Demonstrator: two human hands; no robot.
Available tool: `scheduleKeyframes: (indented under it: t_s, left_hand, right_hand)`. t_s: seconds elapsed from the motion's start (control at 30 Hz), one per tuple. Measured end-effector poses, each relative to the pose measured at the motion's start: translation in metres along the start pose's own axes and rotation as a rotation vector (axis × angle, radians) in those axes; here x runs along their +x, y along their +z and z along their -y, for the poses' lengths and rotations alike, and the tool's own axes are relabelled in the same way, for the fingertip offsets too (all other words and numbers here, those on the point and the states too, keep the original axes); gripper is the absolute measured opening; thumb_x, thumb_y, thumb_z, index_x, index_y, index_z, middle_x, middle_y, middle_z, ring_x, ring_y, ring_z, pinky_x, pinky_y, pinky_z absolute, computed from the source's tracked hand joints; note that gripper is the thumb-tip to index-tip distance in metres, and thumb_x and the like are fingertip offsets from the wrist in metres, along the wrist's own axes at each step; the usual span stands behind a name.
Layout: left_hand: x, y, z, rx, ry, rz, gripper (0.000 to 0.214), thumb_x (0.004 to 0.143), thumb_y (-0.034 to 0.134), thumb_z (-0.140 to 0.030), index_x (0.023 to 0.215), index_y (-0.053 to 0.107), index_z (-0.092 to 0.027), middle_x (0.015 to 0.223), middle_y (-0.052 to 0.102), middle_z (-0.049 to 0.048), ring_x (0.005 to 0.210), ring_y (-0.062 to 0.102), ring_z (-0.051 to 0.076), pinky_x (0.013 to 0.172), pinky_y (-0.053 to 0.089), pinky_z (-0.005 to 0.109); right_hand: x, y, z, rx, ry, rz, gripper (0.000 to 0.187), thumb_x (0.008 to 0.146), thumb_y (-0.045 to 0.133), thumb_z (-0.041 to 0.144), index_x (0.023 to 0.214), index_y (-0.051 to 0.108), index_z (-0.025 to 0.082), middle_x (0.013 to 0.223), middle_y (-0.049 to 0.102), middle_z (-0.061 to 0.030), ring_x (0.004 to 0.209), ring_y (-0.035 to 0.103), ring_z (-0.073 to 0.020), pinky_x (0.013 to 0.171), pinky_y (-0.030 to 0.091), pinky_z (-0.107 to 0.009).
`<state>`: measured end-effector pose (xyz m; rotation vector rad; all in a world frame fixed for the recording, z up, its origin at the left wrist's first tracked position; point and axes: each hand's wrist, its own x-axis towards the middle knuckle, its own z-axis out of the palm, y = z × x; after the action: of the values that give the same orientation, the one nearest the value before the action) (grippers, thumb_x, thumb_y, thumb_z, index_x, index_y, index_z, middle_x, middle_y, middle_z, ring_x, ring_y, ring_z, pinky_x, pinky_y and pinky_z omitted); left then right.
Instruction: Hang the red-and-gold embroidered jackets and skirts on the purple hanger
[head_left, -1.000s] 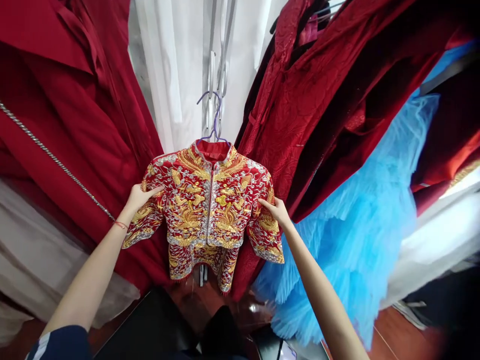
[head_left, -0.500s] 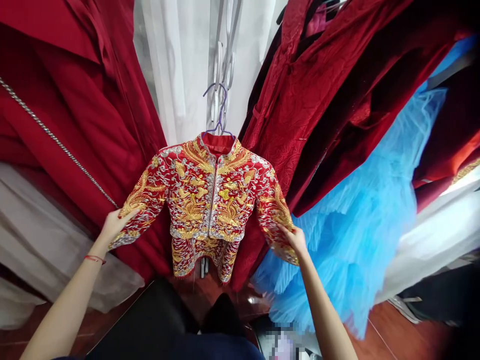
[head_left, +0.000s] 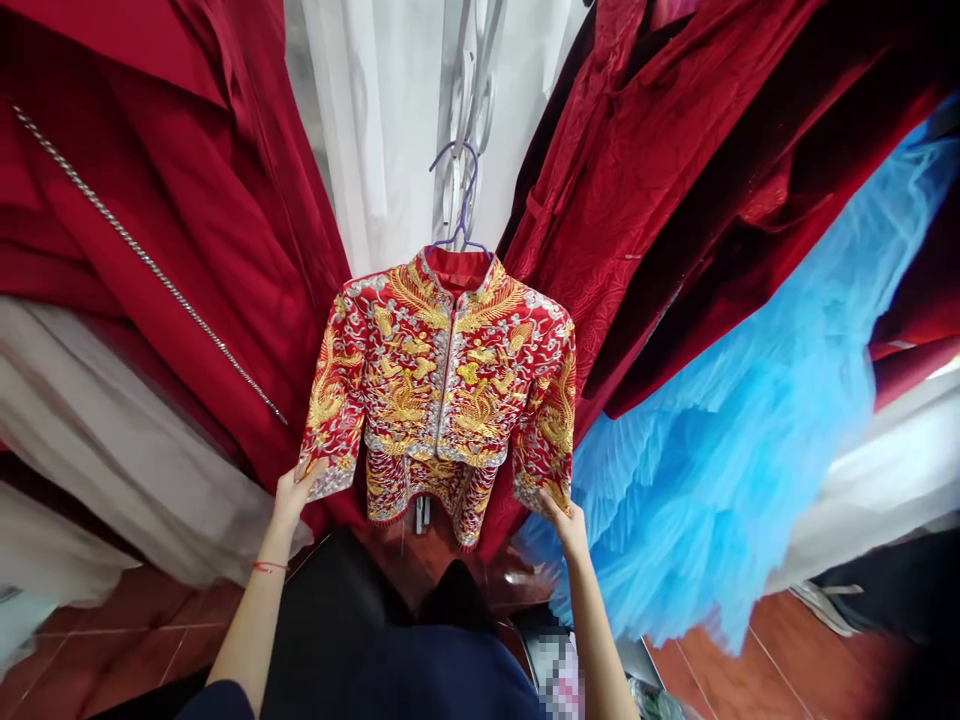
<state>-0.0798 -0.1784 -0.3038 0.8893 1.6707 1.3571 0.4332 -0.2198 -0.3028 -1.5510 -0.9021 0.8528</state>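
A: L to R pls; far L?
B: plain red garment (head_left: pixel 172 170) in big folds; silver chain-like trim (head_left: pixel 154 265) runs diag. down across it; pale fabric (head_left: pixel 127 430) hangs below, nr red tiled floor (head_left: pixel 82 655).
A: L hand?
B: L hand (head_left: pixel 292 492) is at the cuff on its own side; thumb on front face, other fingers mostly hidden behind cloth; pinching the cuff edge; thin red cord (head_left: pixel 270 567) round wrist.
A: jacket pos?
B: red embroidered jacket (head_left: pixel 412 375) is mid-view, approx. upright, front facing the person; on purple hanger (head_left: pixel 463 220), hook up in front of white curtain (head_left: pixel 409 130) & white loops (head_left: pixel 468 80); can't tell if hook bears on a loop; gold + silver embroidery all over, front closed down ctr; matching lower panel (head_left: pixel 386 480) shows below hem, bottom edge arched.
A: R hand?
B: R hand (head_left: pixel 566 525) on the other cuff; thumb in front, rest mostly out of sight; pinching cuff fabric too; both sleeves point down.
A: far R?
B: red patterned dress (head_left: pixel 652 190) just beside jacket; then dk red velvet (head_left: pixel 750 270); blue tulle (head_left: pixel 757 470) in ruffles below, nr R forearm; white fabric (head_left: pixel 885 470) past that.
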Motion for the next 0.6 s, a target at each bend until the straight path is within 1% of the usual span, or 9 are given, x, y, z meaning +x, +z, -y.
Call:
scheduleKeyframes:
  t_s: [0.07,0.13,0.2,0.27,0.37,0.43,0.5,0.57,0.6]
  left_hand:
    - [-0.007,-0.002,0.011,-0.020,0.009,-0.046,0.055,0.065,0.078,-0.051,0.106,0.069,-0.015,0.110,0.074,0.0122,0.110,0.067,0.032,0.091,0.058,0.040]
    - [-0.012,-0.005,0.020,-0.042,0.012,-0.073,0.057,0.066,0.077,-0.048,0.111,0.068,-0.015,0.117,0.072,0.0117,0.116,0.064,0.032,0.096,0.056,0.040]
    - [-0.017,-0.005,0.027,-0.047,0.006,-0.099,0.055,0.067,0.077,-0.047,0.111,0.068,-0.016,0.117,0.072,0.0103,0.117,0.064,0.031,0.097,0.056,0.040]
    - [-0.021,-0.003,0.033,-0.045,-0.004,-0.120,0.051,0.068,0.076,-0.047,0.109,0.069,-0.016,0.112,0.073,0.0096,0.114,0.065,0.032,0.095,0.058,0.041]
    - [-0.026,0.005,0.038,-0.072,-0.007,-0.116,0.049,0.071,0.074,-0.047,0.109,0.069,-0.016,0.111,0.073,0.0102,0.111,0.067,0.032,0.089,0.062,0.042]
    - [-0.027,0.012,0.040,-0.110,-0.009,-0.107,0.048,0.072,0.073,-0.046,0.110,0.068,-0.017,0.116,0.071,0.0107,0.115,0.065,0.032,0.090,0.062,0.043]
    - [-0.027,0.021,0.041,-0.129,-0.049,-0.079,0.048,0.076,0.070,-0.047,0.114,0.064,-0.018,0.119,0.069,0.0117,0.124,0.059,0.031,0.096,0.058,0.043]
    - [-0.024,0.033,0.041,-0.107,-0.126,-0.007,0.049,0.080,0.065,-0.051,0.116,0.061,-0.017,0.116,0.069,0.0159,0.128,0.055,0.032,0.100,0.054,0.044]
    - [-0.022,0.041,0.040,-0.086,-0.167,0.051,0.050,0.081,0.063,-0.055,0.114,0.061,-0.016,0.113,0.069,0.0189,0.127,0.056,0.034,0.099,0.054,0.046]
  right_hand:
    - [-0.007,-0.001,-0.011,0.020,0.009,-0.045,0.055,0.048,0.079,0.064,0.077,0.073,0.018,0.080,0.075,-0.0074,0.079,0.072,-0.0293,0.070,0.058,-0.038]
    - [-0.011,-0.006,-0.018,0.012,0.013,-0.074,0.054,0.048,0.080,0.062,0.076,0.074,0.017,0.079,0.076,-0.0077,0.080,0.072,-0.0299,0.069,0.058,-0.038]
    - [-0.011,-0.012,-0.024,0.010,0.012,-0.101,0.052,0.050,0.080,0.061,0.077,0.074,0.017,0.079,0.076,-0.0077,0.080,0.072,-0.0298,0.068,0.058,-0.038]
    - [-0.010,-0.017,-0.030,0.024,0.012,-0.148,0.049,0.052,0.079,0.060,0.079,0.073,0.018,0.082,0.076,-0.0074,0.080,0.072,-0.0294,0.066,0.059,-0.038]
    - [-0.008,-0.015,-0.038,0.061,0.047,-0.215,0.047,0.054,0.076,0.059,0.081,0.072,0.021,0.085,0.076,-0.0074,0.082,0.073,-0.0296,0.063,0.059,-0.037]
    - [-0.010,-0.008,-0.044,0.074,0.101,-0.216,0.048,0.056,0.072,0.062,0.081,0.069,0.022,0.084,0.076,-0.0084,0.083,0.073,-0.0300,0.062,0.058,-0.036]
    - [-0.017,0.005,-0.051,0.067,0.151,-0.179,0.049,0.059,0.063,0.068,0.077,0.066,0.022,0.077,0.074,-0.0097,0.079,0.073,-0.0304,0.058,0.057,-0.037]
    - [-0.025,0.024,-0.058,0.045,0.172,-0.132,0.050,0.060,0.056,0.072,0.071,0.062,0.023,0.067,0.071,-0.0096,0.072,0.073,-0.0307,0.054,0.056,-0.038]
    - [-0.028,0.034,-0.061,0.032,0.173,-0.105,0.050,0.061,0.055,0.072,0.068,0.061,0.023,0.064,0.070,-0.0091,0.069,0.072,-0.0307,0.053,0.055,-0.039]
